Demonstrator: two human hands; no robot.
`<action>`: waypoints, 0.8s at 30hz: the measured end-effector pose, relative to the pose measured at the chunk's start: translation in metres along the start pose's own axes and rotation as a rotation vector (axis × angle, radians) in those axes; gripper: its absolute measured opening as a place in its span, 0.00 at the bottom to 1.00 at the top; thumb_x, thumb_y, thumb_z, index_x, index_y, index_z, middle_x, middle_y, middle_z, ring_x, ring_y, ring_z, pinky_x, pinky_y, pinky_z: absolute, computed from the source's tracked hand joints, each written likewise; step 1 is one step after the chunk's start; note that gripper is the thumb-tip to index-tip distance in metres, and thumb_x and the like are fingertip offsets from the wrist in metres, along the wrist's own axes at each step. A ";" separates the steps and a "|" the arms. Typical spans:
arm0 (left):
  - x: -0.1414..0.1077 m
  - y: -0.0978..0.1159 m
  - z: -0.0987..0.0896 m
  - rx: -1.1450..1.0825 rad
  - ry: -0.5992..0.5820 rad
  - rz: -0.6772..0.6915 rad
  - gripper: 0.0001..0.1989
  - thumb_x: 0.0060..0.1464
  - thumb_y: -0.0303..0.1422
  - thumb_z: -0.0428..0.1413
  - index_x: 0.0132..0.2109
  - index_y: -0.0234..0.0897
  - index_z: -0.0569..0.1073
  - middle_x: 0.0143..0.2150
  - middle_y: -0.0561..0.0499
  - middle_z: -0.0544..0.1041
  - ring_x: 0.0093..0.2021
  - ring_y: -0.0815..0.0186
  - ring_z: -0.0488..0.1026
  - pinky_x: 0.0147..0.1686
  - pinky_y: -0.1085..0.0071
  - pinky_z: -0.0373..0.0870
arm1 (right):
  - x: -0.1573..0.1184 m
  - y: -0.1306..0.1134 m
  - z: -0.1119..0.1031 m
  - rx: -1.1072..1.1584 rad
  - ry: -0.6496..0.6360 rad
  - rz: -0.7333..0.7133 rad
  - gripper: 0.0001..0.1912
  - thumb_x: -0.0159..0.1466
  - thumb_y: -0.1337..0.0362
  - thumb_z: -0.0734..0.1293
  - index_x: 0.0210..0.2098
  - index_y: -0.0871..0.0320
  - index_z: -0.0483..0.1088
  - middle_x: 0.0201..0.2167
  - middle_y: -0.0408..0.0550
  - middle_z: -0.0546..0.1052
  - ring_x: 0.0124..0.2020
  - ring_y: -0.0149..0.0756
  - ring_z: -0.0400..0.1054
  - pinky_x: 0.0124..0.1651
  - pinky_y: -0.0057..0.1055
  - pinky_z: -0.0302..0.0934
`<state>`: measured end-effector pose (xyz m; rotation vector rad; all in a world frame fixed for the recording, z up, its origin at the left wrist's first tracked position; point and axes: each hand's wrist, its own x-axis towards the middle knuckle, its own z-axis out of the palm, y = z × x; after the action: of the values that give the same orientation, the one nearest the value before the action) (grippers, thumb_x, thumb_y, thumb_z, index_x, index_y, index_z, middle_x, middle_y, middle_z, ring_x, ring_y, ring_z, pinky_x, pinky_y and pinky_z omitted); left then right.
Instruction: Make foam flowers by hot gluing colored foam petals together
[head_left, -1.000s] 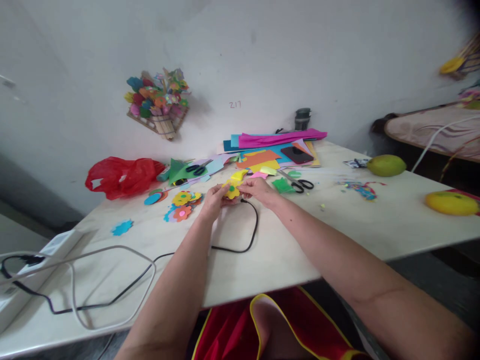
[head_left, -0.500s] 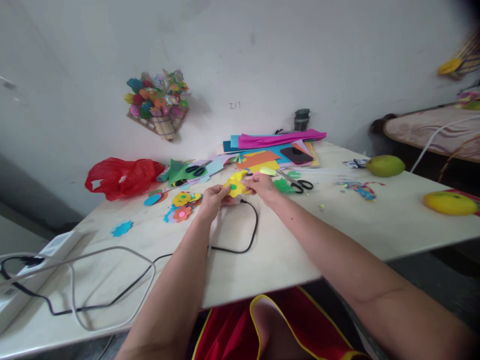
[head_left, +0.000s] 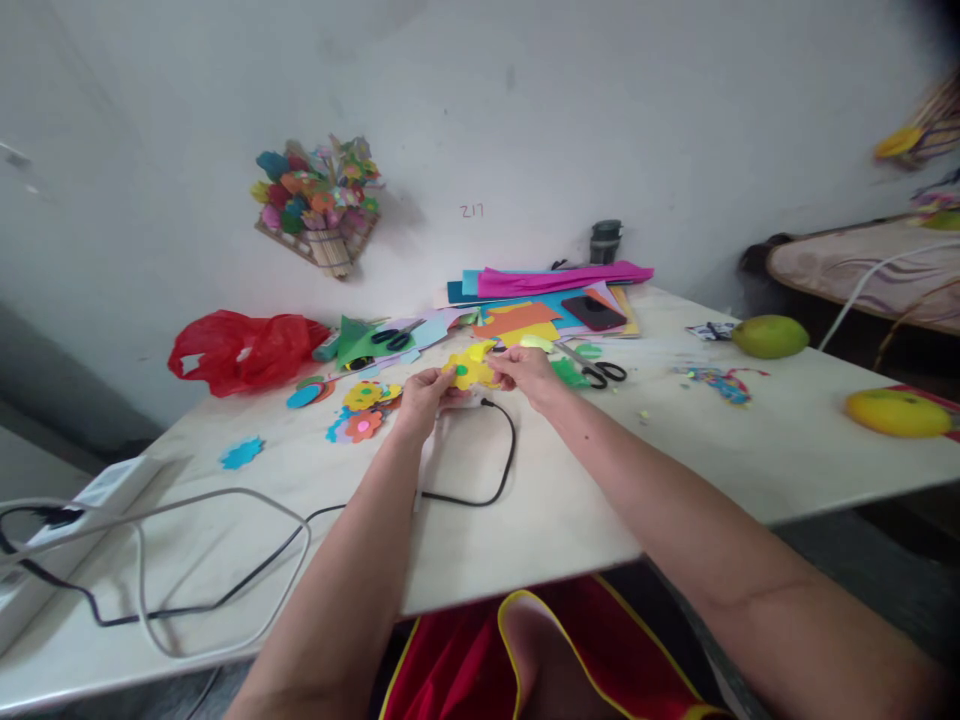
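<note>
A yellow paper flower [head_left: 472, 369] with a green centre is held up between both hands, above the middle of the table. My left hand [head_left: 426, 398] pinches its left edge, and my right hand [head_left: 525, 372] grips its right side. Under the flower, near my left fingers, is a whitish object with a black cable [head_left: 504, 480] at its end; its shape is partly hidden. Left of my left hand lie yellow flowers [head_left: 365, 395] and an orange flower [head_left: 364, 425] with a pink centre. Black-handled scissors [head_left: 602, 373] rest just right of my right hand.
Coloured sheets [head_left: 517, 320] and a phone [head_left: 594, 312] lie at the back. A red plastic bag [head_left: 247, 350] and a blue cutout [head_left: 242, 453] are left. Cables and a power strip [head_left: 82, 530] occupy the front left. Two mangoes [head_left: 770, 337] are right.
The yellow flower has turned flatter and spread out between my hands, its green centre shifting slightly left. Both hands keep their hold.
</note>
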<state>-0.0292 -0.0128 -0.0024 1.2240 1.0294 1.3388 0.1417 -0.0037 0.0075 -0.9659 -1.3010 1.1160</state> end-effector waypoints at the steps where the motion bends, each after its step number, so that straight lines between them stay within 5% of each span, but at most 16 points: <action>1: 0.000 0.000 0.000 -0.005 0.003 0.001 0.17 0.38 0.40 0.62 0.26 0.31 0.66 0.18 0.51 0.72 0.24 0.63 0.75 0.23 0.74 0.70 | 0.000 0.000 -0.001 -0.001 -0.013 -0.003 0.17 0.48 0.53 0.69 0.17 0.61 0.65 0.14 0.42 0.69 0.13 0.22 0.57 0.17 0.23 0.52; 9: 0.001 0.001 -0.001 -0.041 0.007 -0.006 0.17 0.38 0.39 0.62 0.28 0.30 0.67 0.18 0.50 0.73 0.24 0.63 0.75 0.22 0.74 0.70 | 0.004 0.005 -0.005 -0.060 -0.116 -0.044 0.21 0.53 0.48 0.65 0.17 0.61 0.63 0.12 0.40 0.65 0.12 0.21 0.54 0.15 0.22 0.48; 15: 0.001 0.002 -0.001 -0.048 0.023 0.000 0.16 0.38 0.39 0.62 0.27 0.30 0.66 0.18 0.50 0.72 0.23 0.63 0.75 0.23 0.74 0.71 | 0.005 -0.002 -0.007 -0.143 0.008 -0.020 0.19 0.41 0.53 0.72 0.17 0.60 0.62 0.16 0.38 0.64 0.17 0.23 0.54 0.18 0.24 0.50; 24: 0.001 0.003 0.001 -0.075 0.048 0.009 0.16 0.38 0.37 0.62 0.27 0.30 0.66 0.17 0.53 0.70 0.22 0.65 0.74 0.22 0.74 0.71 | 0.006 -0.008 -0.011 -0.166 0.128 0.069 0.13 0.41 0.63 0.73 0.20 0.61 0.65 0.15 0.38 0.66 0.19 0.24 0.58 0.21 0.23 0.53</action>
<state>-0.0285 -0.0124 0.0012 1.1470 0.9995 1.4066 0.1527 0.0008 0.0160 -1.1941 -1.2781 0.9928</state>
